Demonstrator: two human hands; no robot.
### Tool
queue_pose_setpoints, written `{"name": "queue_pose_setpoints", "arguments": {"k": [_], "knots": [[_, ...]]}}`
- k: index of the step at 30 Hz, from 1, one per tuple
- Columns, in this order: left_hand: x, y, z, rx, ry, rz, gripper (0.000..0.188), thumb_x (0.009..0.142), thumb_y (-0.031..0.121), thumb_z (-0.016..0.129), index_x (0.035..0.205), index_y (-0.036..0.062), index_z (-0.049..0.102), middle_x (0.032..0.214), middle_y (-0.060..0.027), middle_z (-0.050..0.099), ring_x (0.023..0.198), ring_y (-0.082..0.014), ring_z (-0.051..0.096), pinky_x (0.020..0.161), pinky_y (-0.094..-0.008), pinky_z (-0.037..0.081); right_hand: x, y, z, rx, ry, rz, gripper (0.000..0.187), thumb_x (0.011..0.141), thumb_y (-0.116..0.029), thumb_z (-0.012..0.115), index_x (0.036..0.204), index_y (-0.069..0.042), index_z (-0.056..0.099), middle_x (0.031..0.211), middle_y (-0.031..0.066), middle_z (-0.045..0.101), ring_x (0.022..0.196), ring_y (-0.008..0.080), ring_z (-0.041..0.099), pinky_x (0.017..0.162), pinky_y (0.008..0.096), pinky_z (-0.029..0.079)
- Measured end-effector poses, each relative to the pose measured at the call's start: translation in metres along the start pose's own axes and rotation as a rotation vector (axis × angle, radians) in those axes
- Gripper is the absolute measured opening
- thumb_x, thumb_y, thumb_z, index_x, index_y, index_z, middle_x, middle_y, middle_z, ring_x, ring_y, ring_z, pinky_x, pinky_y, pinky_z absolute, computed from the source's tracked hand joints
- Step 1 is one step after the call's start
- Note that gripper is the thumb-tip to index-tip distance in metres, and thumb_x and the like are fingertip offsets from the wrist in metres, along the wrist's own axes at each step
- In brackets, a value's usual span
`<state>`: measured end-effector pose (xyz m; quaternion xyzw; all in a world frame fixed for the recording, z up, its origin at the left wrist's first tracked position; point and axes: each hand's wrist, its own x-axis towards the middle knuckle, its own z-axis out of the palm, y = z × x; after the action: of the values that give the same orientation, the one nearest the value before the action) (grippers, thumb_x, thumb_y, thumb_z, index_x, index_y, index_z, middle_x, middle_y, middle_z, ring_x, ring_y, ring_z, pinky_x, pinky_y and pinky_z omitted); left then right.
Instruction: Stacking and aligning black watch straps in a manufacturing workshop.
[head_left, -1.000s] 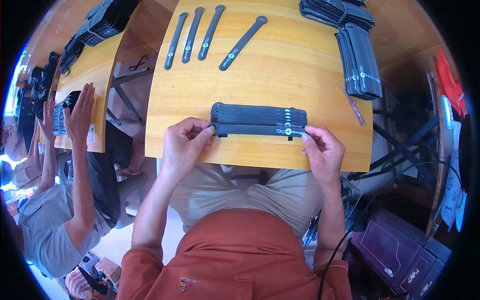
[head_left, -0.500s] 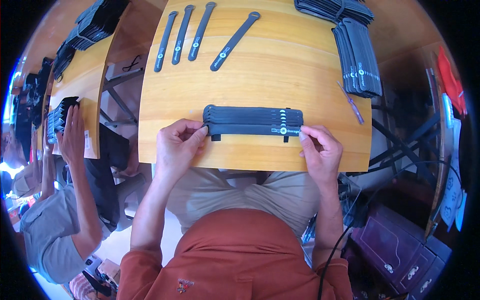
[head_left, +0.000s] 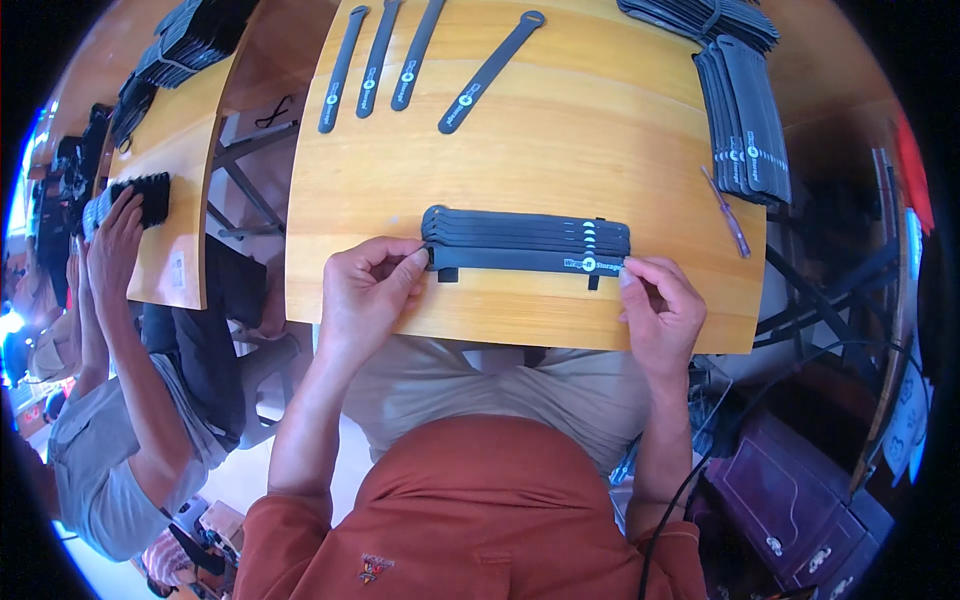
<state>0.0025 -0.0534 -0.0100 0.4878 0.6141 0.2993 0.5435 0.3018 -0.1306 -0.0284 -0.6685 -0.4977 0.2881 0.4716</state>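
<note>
Head view: my left hand (head_left: pixel 368 290) pinches the left end of the stack of flat black rubber straps (head_left: pixel 527 240), my right hand (head_left: pixel 660 305) pinches its right end, fingers closed on the lowest strap. Stack lies crosswise near the front edge of the pale wooden counter (head_left: pixel 560 140). Four loose black straps (head_left: pixel 400 65) at the far edge, upright black strap bundle (head_left: pixel 745 120) far right, thin purple stick (head_left: pixel 727 212) beside it.

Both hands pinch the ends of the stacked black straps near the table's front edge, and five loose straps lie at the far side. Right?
Not quite: the head view shows four loose straps at the far side, not five. The rest holds: the left hand and right hand pinch the ends of the stacked black straps near the table's front edge.
</note>
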Motion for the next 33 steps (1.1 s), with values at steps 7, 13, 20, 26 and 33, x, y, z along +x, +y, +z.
{"name": "queue_pose_setpoints", "arguments": {"k": [7, 13, 20, 26, 33], "knots": [[-0.0006, 0.0030, 0.0010, 0.015, 0.006, 0.001, 0.012, 0.099, 0.005, 0.073, 0.103, -0.0058, 0.074, 0.074, -0.0022, 0.069, 0.063, -0.0045, 0.060, 0.057, -0.0208, 0.050, 0.0004, -0.0025, 0.0017, 0.000, -0.001, 0.005, 0.009, 0.092, 0.003, 0.073, 0.100, 0.003, 0.074, 0.092, 0.0081, 0.071, 0.071, 0.0089, 0.063, 0.060, 0.0223, 0.049], [0.0003, 0.0026, 0.0017, 0.050, 0.012, -0.005, 0.011, 0.098, 0.005, 0.073, 0.102, -0.0061, 0.074, 0.072, -0.0021, 0.069, 0.061, -0.0040, 0.059, 0.056, -0.0207, 0.049, 0.0008, 0.0033, 0.0013, -0.036, 0.006, -0.069, 0.009, 0.092, 0.004, 0.072, 0.101, 0.003, 0.074, 0.092, 0.0077, 0.071, 0.068, 0.0084, 0.062, 0.057, 0.0222, 0.047], [-0.0009, 0.0024, 0.0003, 0.053, 0.019, -0.002, 0.011, 0.098, 0.004, 0.073, 0.100, -0.0059, 0.074, 0.071, -0.0019, 0.069, 0.060, -0.0039, 0.059, 0.055, -0.0206, 0.048, 0.0007, -0.0017, 0.0011, -0.018, -0.008, -0.012, 0.009, 0.092, 0.004, 0.073, 0.100, 0.003, 0.074, 0.091, 0.0075, 0.071, 0.070, 0.0085, 0.062, 0.059, 0.0220, 0.047], [0.0010, -0.0022, 0.0012, 0.025, 0.004, 0.008, 0.010, 0.097, 0.004, 0.074, 0.100, -0.0058, 0.074, 0.071, -0.0019, 0.069, 0.060, -0.0039, 0.059, 0.055, -0.0202, 0.047, -0.0011, 0.0038, 0.0008, -0.029, 0.005, -0.007, 0.009, 0.092, 0.003, 0.073, 0.100, 0.003, 0.075, 0.092, 0.0066, 0.071, 0.073, 0.0078, 0.062, 0.061, 0.0213, 0.047], [0.0005, -0.0017, 0.0014, 0.052, 0.010, 0.016, 0.010, 0.097, 0.004, 0.074, 0.101, -0.0056, 0.075, 0.072, -0.0019, 0.069, 0.060, -0.0038, 0.059, 0.055, -0.0201, 0.048, -0.0009, 0.0019, 0.0011, -0.014, 0.007, -0.004, 0.009, 0.092, 0.004, 0.073, 0.100, 0.003, 0.075, 0.092, 0.0064, 0.071, 0.074, 0.0077, 0.062, 0.062, 0.0210, 0.048]]}}
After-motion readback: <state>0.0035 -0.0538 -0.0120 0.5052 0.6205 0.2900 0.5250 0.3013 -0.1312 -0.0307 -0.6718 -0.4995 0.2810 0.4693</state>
